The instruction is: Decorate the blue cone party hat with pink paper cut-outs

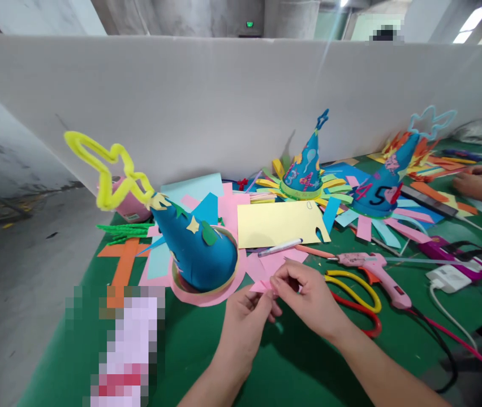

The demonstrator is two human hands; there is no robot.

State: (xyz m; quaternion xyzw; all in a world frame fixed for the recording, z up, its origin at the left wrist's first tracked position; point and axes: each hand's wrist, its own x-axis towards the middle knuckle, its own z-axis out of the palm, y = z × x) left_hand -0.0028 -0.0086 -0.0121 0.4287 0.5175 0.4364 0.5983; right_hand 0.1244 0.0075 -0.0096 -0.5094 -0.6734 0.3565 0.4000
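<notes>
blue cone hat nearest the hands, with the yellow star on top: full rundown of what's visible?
The blue cone hat looks like felt or paper. It leans, its tip pointing up and left, and stands on a pink paper ring on the green table. A fuzzy yellow wire star tops the tip. Yellow and green cut-outs are stuck on its side, with a yellow fringe near the tip. Paper scraps lie behind it. Neither hand touches it; the left hand is nearest.

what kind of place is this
Likely a craft workstation in a plain concrete hall: blue paper cone hats, a pink glue gun and scissors lie on a green table behind a white partition.
</notes>
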